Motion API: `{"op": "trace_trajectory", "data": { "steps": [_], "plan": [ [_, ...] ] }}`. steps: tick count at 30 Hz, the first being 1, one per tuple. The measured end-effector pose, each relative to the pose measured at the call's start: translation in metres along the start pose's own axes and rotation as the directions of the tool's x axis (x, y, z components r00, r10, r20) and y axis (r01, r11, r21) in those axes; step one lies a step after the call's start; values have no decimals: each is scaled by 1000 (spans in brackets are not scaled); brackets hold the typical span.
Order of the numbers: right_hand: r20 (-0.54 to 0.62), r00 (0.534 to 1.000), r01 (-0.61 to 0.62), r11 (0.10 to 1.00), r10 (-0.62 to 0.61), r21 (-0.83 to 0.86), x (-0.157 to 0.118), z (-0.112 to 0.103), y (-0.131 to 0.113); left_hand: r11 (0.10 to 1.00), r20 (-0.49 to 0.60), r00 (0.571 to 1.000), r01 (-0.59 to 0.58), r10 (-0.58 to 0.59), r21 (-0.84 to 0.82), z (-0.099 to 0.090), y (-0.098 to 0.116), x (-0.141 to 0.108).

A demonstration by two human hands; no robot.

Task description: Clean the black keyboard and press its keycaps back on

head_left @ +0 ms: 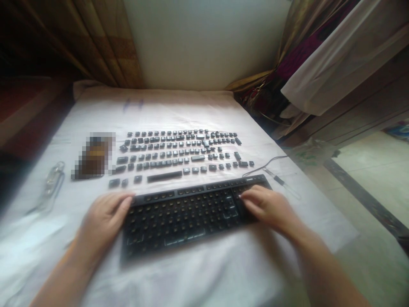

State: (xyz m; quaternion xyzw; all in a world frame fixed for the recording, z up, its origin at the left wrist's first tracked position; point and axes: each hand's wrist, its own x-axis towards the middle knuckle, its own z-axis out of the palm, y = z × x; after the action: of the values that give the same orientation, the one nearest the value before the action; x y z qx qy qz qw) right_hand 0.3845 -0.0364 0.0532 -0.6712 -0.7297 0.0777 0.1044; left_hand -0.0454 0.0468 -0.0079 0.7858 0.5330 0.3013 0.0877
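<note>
A black keyboard base (pixel 188 213) with its keycaps off lies on the white cloth, slightly tilted in view. My left hand (pixel 107 213) grips its left end, thumb and fingers pressed together near the top left corner. Over the right part of the base is my right hand (pixel 263 207), its thumb and forefinger pinched together above the number pad area; whatever may be between them is too small to make out. Behind the base, loose black keycaps (pixel 166 163) lie in rows, with the long space bar key (pixel 164 176) nearest the base.
A pixelated dark and brown object (pixel 94 155) lies left of the keycaps. Farther left is a blurred clear item with a cord (pixel 51 183). A thin black cable (pixel 265 163) and a small black piece (pixel 279 180) lie at the right. Curtains hang behind the white cloth (pixel 179 106).
</note>
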Motion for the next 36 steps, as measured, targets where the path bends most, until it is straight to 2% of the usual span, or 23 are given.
{"op": "trace_trajectory", "data": {
  "steps": [4,7,14,21,24,27,32,36],
  "plan": [
    [-95,995,-24,999,27,31,5,-10,9,1000,8,1000,0,0,-10,0,1,1],
    [-148,988,-34,999,35,8,12,-8,14,1000,10,1000,10,-10,-7,0,1,1],
    [-62,998,-6,998,2,-64,8,5,12,1000,19,999,30,-30,-6,-1,3,1],
    [45,998,-33,999,34,-13,-1,-7,17,1000,10,1000,11,-12,27,0,0,0],
    [-4,999,-43,999,43,20,5,-18,22,1000,12,1000,12,-12,25,0,-2,-1],
    [-57,997,-60,998,58,-23,11,-22,24,1000,13,1000,20,-20,21,0,-2,-1],
    [2,994,-108,980,110,-165,10,-7,19,999,23,999,33,-34,15,1,-3,-1],
    [26,990,-133,977,139,-166,4,-2,17,1000,18,1000,14,-14,28,1,-3,-2]
  ]
}}
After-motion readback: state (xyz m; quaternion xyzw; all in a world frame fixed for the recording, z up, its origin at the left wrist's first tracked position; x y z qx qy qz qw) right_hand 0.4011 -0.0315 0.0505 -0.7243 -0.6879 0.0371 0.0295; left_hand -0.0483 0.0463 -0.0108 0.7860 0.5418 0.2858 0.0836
